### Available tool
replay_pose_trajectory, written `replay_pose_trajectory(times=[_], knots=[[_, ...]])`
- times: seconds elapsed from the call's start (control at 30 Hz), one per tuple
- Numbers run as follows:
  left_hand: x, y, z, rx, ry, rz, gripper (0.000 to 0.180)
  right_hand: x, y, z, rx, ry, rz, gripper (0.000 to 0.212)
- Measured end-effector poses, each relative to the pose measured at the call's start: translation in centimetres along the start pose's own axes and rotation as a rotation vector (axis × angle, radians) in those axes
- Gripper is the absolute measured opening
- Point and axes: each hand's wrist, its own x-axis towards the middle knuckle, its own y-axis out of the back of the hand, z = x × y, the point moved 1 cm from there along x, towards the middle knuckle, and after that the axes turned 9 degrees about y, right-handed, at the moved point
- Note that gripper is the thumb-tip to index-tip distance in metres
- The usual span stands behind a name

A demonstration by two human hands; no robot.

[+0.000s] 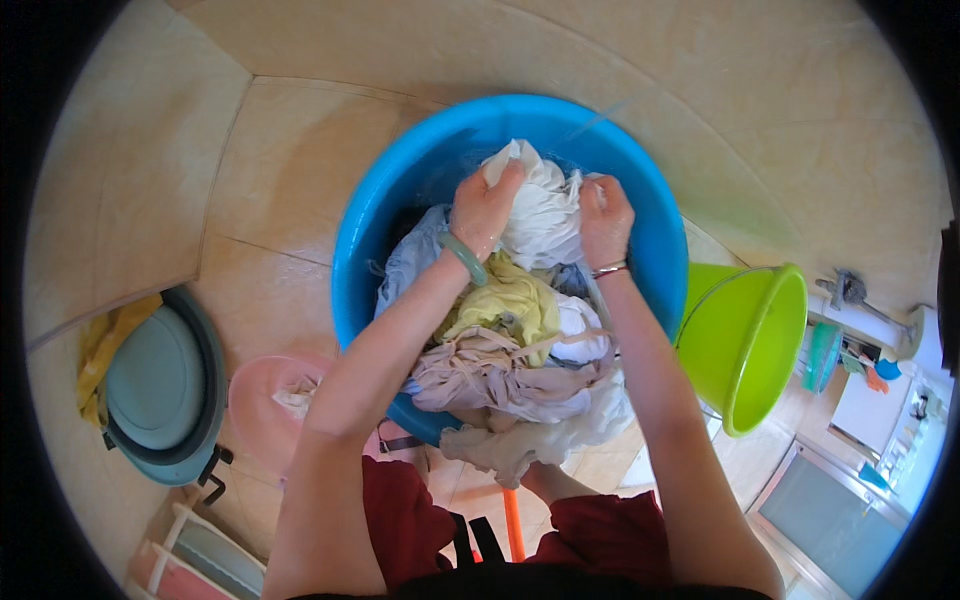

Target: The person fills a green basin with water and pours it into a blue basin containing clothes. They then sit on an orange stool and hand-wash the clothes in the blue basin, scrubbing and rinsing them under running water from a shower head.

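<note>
A white cloth [543,215], bunched up and wet-looking, is stretched between my two hands over the far part of a large blue tub [350,258]. My left hand [484,208], with a green bangle at its wrist, is closed on the cloth's left side. Closed on its right edge is my right hand [605,225], which has a thin bracelet. Nearer me in the tub lie a yellow garment [505,300], a pinkish-beige garment [500,372] and a light blue one [415,255]. A sheer whitish cloth [550,435] hangs over the tub's near rim.
A lime green bucket [735,345] lies tilted beside the tub on the right. At the left are a pink basin [262,410] with a pale cloth in it and a grey-green lidded container [155,385] with a yellow cloth [105,350] over its edge. Tiled walls close in behind the tub.
</note>
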Motion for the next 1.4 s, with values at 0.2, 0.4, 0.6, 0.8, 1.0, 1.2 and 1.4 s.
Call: replay_pose_trajectory(times=[0.2, 0.4, 0.6, 0.8, 1.0, 1.2, 1.4], knots=[[0.4, 4.0, 1.5, 1.101, -0.263, -0.086, 0.018, 0.3, 2.5, 2.8, -0.438, 0.301, -0.299, 0.037], [0.8, 1.5, 1.9, 1.285, -0.426, -0.272, 0.052, -1.0, -0.4, 4.1, -0.433, -0.016, -0.499, 0.063], [4.4, -0.3, -5.2, 1.459, -0.286, -0.347, 0.052, -0.7, -3.6, 2.6, -0.756, 0.022, -0.712, 0.050], [6.6, -3.6, -4.8, 1.309, -0.142, -0.270, 0.041, -0.8, -5.7, 7.0, -1.040, 0.150, -0.812, 0.036], [8.3, -4.3, -5.7, 1.349, -0.201, -0.294, 0.034, 0.8, -6.0, 8.6, -1.035, 0.052, -0.910, 0.027], [8.7, -2.3, -7.0, 1.364, -0.317, -0.298, 0.038, -0.3, -6.4, 7.9, -0.885, 0.285, -0.535, 0.024], [2.5, -3.1, -5.2, 1.192, -0.310, -0.181, 0.061, 0.0, -2.7, 11.1, 0.250, -0.335, -0.194, 0.015]])
